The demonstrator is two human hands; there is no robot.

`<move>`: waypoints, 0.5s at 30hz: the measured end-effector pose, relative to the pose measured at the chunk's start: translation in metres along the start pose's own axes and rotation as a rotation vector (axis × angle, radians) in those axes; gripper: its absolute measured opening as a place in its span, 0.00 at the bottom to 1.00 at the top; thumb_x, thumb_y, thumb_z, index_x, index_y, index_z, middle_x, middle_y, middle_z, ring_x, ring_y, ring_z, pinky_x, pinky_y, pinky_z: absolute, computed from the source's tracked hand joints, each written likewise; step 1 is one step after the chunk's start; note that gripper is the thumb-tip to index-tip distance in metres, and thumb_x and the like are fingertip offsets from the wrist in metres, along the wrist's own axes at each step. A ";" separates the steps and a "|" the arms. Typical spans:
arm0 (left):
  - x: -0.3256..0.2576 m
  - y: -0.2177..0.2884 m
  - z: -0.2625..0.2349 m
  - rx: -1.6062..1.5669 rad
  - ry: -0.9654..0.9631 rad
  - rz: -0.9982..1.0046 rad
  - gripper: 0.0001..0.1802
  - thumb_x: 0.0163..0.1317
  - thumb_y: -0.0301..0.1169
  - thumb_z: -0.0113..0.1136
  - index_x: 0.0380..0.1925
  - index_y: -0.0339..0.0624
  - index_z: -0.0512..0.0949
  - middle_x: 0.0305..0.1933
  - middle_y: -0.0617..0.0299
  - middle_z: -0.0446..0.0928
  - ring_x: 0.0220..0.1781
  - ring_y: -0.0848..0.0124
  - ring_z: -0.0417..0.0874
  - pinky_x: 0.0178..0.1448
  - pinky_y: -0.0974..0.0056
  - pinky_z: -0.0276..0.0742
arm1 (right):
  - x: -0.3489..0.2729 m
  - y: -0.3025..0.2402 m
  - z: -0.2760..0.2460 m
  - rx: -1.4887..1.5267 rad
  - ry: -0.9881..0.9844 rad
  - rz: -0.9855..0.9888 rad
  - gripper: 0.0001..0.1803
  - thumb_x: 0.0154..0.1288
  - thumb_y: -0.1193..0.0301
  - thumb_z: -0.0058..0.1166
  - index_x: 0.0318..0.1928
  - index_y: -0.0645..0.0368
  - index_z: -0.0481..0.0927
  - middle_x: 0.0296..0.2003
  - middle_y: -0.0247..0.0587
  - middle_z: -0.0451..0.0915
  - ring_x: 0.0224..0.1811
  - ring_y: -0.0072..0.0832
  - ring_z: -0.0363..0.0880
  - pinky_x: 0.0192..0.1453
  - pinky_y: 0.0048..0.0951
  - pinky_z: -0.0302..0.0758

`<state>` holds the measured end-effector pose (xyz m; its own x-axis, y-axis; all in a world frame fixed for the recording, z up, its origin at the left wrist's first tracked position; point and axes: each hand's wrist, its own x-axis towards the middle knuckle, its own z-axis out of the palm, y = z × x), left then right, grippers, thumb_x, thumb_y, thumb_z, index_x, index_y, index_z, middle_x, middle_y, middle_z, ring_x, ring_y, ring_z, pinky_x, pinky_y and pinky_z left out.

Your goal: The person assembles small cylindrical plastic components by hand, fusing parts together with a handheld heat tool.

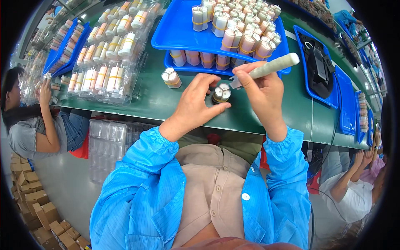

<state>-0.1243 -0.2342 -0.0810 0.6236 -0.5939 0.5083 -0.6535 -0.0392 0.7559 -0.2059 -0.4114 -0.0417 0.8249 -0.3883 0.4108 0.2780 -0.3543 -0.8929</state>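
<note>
A small bundle of white-capped cylinders (221, 93) stands upright on the green table, dark round its sides with a yellowish band near the base. My left hand (191, 98) curves beside it, thumb and forefinger apart, the thumb close to its base; I cannot tell whether they touch it. In my right hand (264, 89), I grip a pen-like tool (276, 66) with a thick pale green handle. Its flat, translucent tip (235, 82) points down toward the bundle, just to its right. Another bundle (171, 78), pale pink and white, stands apart behind my left hand.
Stacked blue trays (175, 35) hold many banded bundles ahead of me. Clear plastic trays (127, 93) with more bundles lie left. At right, a blue tray (306, 83) holds a black device (318, 62) with a cable. Co-workers sit at both sides.
</note>
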 end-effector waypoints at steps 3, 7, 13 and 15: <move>-0.002 -0.006 -0.002 0.069 -0.118 -0.056 0.26 0.55 0.29 0.77 0.54 0.37 0.79 0.48 0.54 0.81 0.45 0.57 0.85 0.49 0.58 0.84 | 0.002 0.002 0.005 -0.125 -0.042 -0.023 0.06 0.71 0.77 0.64 0.45 0.63 0.81 0.42 0.39 0.87 0.41 0.21 0.84 0.45 0.25 0.81; -0.002 -0.011 0.002 0.040 -0.071 0.038 0.25 0.54 0.28 0.76 0.52 0.36 0.80 0.49 0.53 0.81 0.45 0.56 0.86 0.48 0.58 0.84 | 0.007 0.007 0.008 -0.124 -0.012 -0.022 0.09 0.66 0.71 0.70 0.41 0.61 0.85 0.36 0.40 0.87 0.37 0.29 0.87 0.41 0.31 0.82; -0.001 -0.013 0.001 0.057 -0.058 0.082 0.25 0.54 0.27 0.75 0.52 0.36 0.80 0.49 0.51 0.81 0.46 0.55 0.86 0.48 0.57 0.83 | 0.000 0.011 0.017 -0.376 -0.074 -0.412 0.14 0.56 0.81 0.67 0.43 0.62 0.80 0.38 0.47 0.85 0.37 0.47 0.86 0.40 0.39 0.83; -0.002 -0.010 0.000 0.075 -0.071 0.065 0.24 0.54 0.26 0.74 0.51 0.35 0.80 0.49 0.51 0.81 0.46 0.55 0.86 0.49 0.56 0.83 | -0.002 0.006 0.019 -0.447 -0.070 -0.495 0.15 0.53 0.82 0.66 0.42 0.61 0.80 0.39 0.48 0.85 0.39 0.47 0.86 0.41 0.40 0.83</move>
<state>-0.1185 -0.2327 -0.0897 0.5488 -0.6525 0.5225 -0.7234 -0.0574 0.6880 -0.1967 -0.3968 -0.0516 0.6865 -0.0387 0.7261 0.4137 -0.8004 -0.4338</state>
